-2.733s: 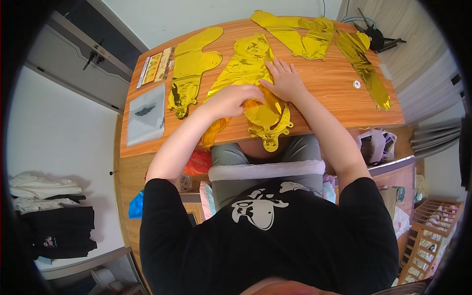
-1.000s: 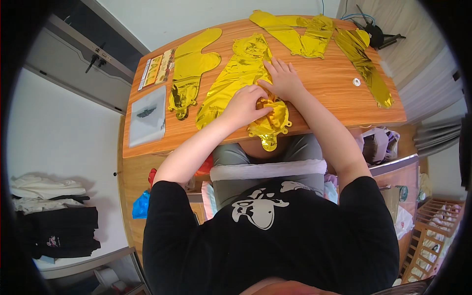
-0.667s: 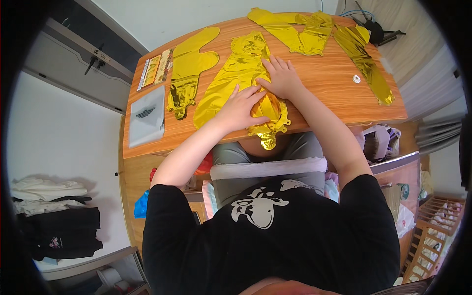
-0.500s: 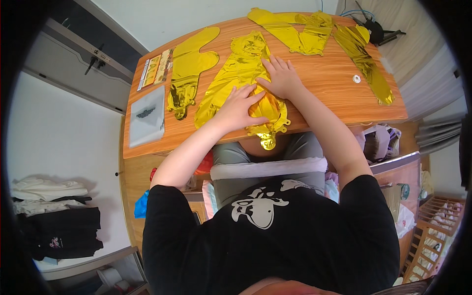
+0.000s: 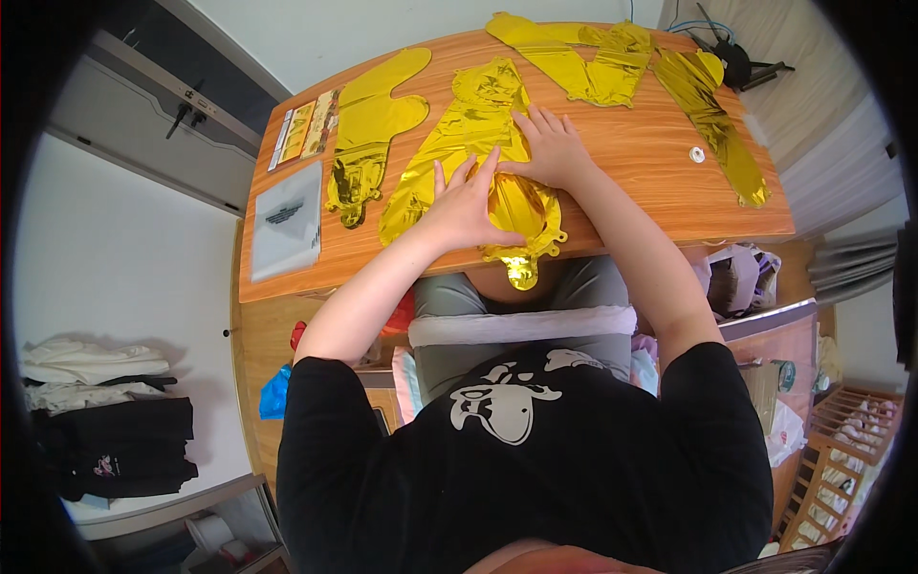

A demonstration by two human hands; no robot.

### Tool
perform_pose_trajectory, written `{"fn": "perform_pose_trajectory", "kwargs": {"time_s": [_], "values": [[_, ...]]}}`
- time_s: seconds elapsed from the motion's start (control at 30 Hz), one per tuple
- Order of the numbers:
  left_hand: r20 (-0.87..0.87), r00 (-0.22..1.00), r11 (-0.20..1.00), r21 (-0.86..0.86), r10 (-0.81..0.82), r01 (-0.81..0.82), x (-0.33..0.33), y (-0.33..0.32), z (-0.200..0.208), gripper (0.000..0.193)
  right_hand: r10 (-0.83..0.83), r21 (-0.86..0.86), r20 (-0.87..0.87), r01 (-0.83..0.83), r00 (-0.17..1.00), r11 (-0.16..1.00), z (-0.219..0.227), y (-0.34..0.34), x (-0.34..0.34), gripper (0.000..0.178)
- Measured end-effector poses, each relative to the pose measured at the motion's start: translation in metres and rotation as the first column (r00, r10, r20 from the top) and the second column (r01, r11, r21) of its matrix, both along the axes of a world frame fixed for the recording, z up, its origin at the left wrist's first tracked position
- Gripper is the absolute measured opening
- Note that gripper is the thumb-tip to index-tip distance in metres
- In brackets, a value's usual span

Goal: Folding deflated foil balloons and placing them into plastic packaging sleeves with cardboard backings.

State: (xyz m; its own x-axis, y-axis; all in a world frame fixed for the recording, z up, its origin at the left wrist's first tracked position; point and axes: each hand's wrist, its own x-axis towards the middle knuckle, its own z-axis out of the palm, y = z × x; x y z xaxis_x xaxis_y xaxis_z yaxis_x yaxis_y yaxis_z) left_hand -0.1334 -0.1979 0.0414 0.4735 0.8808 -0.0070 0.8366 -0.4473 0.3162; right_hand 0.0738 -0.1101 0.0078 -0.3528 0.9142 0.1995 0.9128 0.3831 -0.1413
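A flat gold foil balloon [image 5: 497, 100] lies on the wooden table in front of me, its tabbed end hanging a little over the near edge. My left hand [image 5: 467, 206] rests on its lower part with the fingers spread and the thumb stretched toward the tabbed end. Just to the right, my right hand [image 5: 553, 148] lies on the balloon's right edge, fingers extended and partly over the tabletop. The foil between the two hands is creased and bulges slightly. Neither hand grips anything.
Another gold foil balloon [image 5: 375, 105] lies to the left, beside a printed card [image 5: 304, 132] and a clear plastic bag [image 5: 287, 225]. More gold foil balloons lie at the back [image 5: 583, 62] and right [image 5: 712, 124]. A small white roll [image 5: 696, 154] and a black router [image 5: 732, 62] are also there.
My left hand's fingers have lifted and spread, uncovering more of the foil beneath. The right hand stays in nearly the same place.
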Motion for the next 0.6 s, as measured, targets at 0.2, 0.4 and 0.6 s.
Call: {"fn": "perform_pose_trajectory", "kwargs": {"time_s": [0.2,0.4,0.6], "values": [[-0.003,1.0,0.998,-0.053,-0.025,0.025,0.004,-0.002,0.006,0.147,0.014,-0.011,-0.033,-0.014,0.999,1.0,-0.003,0.005,0.003,0.104],[0.166,0.986,0.995,-0.092,-0.009,0.025,-0.005,0.003,-0.002,0.135,0.008,-0.008,-0.026,-0.009,1.0,1.0,-0.005,0.005,0.0,0.108],[0.346,0.919,0.921,0.262,0.189,-0.288,-0.082,0.005,0.003,0.061,-0.001,0.002,-0.039,0.001,0.999,1.0,-0.006,0.005,0.001,0.112]]}}
